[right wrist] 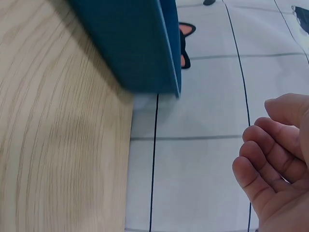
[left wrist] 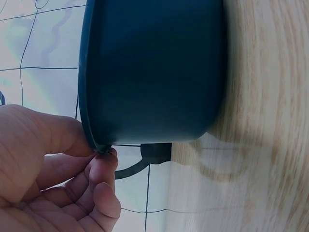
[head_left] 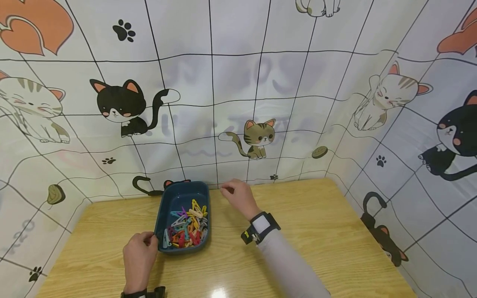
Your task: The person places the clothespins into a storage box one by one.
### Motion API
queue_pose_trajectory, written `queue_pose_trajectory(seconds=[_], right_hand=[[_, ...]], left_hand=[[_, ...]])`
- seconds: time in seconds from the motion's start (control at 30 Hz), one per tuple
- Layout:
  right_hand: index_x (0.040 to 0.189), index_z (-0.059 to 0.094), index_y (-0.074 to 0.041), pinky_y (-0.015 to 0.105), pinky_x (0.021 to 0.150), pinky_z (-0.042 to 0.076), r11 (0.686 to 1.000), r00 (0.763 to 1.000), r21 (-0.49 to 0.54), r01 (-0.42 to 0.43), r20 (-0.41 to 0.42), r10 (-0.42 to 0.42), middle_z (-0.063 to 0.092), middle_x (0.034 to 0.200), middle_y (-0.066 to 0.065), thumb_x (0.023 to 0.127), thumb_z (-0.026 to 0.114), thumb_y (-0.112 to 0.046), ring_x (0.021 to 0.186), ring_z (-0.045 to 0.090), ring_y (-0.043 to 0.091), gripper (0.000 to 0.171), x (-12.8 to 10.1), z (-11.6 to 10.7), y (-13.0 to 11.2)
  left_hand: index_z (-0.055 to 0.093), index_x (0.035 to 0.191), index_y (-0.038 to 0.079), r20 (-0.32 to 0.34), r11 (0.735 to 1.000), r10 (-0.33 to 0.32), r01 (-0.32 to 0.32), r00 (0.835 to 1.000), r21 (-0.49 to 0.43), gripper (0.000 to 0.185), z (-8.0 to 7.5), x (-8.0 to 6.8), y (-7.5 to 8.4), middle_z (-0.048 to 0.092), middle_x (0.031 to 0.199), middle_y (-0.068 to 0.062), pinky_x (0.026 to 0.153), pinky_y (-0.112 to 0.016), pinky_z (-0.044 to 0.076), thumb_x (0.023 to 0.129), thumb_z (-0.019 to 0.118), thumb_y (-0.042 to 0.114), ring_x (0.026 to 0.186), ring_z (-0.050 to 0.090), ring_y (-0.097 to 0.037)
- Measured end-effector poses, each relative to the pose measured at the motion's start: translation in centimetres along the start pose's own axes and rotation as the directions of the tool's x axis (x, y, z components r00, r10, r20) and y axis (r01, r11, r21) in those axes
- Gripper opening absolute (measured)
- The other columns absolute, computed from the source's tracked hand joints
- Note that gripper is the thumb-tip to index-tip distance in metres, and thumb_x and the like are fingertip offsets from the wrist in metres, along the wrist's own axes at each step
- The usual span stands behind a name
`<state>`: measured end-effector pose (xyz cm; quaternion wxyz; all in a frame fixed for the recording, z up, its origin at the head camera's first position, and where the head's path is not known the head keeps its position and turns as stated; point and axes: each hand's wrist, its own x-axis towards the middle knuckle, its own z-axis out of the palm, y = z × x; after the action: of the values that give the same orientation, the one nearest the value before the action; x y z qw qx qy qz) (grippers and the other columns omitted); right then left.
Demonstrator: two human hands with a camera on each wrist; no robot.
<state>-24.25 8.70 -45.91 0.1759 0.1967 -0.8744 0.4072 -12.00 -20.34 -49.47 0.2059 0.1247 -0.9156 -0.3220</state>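
A dark blue plastic bin (head_left: 179, 191) stands on the wooden table, left of centre. Inside lies a heap of small colourful clothespins (head_left: 186, 227), mostly toward the near end. My left hand (head_left: 140, 256) pinches the bin's rim at its near left corner; the left wrist view shows thumb and fingertips on the rim (left wrist: 84, 96). To the right of the bin, my right hand (head_left: 240, 198) hovers near its far end with fingers loosely curled. Nothing sits in that hand (right wrist: 277, 159) in the right wrist view, and a gap separates it from the bin wall (right wrist: 130, 48).
The wooden table (head_left: 298, 231) runs back to a white sheet (head_left: 238, 82) printed with cartoon cats and black grid lines. This sheet also hangs along the left and right sides. Dark bands with devices are strapped on the wrists.
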Motion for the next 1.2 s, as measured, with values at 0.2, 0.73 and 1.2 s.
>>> queue_pose_trajectory(seconds=[0.2, 0.73, 1.2], right_hand=[[0.099, 0.080, -0.006, 0.026, 0.068, 0.049, 0.998, 0.999, -0.060, -0.033, -0.025, 0.032, 0.069, 0.086, 0.002, 0.095, 0.072, -0.014, 0.076, 0.059, 0.013, 0.012, -0.8, -1.2, 1.5], [0.100, 0.078, -0.002, 0.033, 0.072, 0.054, 0.982, 0.995, -0.185, -0.039, -0.092, 0.022, 0.069, 0.090, 0.007, 0.092, 0.074, -0.011, 0.082, 0.065, 0.023, 0.012, -3.8, -3.0, 4.8], [0.107, 0.076, 0.002, 0.045, 0.086, 0.057, 0.960, 0.995, -0.269, -0.081, -0.082, 0.061, 0.070, 0.106, 0.014, 0.096, 0.071, -0.015, 0.102, 0.067, 0.031, 0.021, -7.4, -4.1, 5.8]], left_hand=[[0.076, 0.091, -0.012, -0.009, 1.000, 0.001, -0.002, 1.000, -0.010, 0.017, 0.1, 0.0, 0.1, 0.066, 0.075, -0.020, 0.053, -0.034, 0.043, 0.085, 0.064, -0.002, 0.062, 0.060, -0.028], [0.076, 0.092, -0.011, -0.013, 1.000, -0.008, 0.007, 1.000, -0.011, 0.018, 0.2, 0.4, -0.2, 0.070, 0.079, -0.022, 0.058, -0.043, 0.050, 0.085, 0.063, -0.001, 0.068, 0.065, -0.033], [0.070, 0.109, -0.017, -0.010, 1.000, 0.001, -0.001, 1.000, -0.009, 0.029, 0.2, 0.6, -1.1, 0.066, 0.094, -0.029, 0.063, -0.049, 0.051, 0.090, 0.065, 0.004, 0.079, 0.066, -0.039]])
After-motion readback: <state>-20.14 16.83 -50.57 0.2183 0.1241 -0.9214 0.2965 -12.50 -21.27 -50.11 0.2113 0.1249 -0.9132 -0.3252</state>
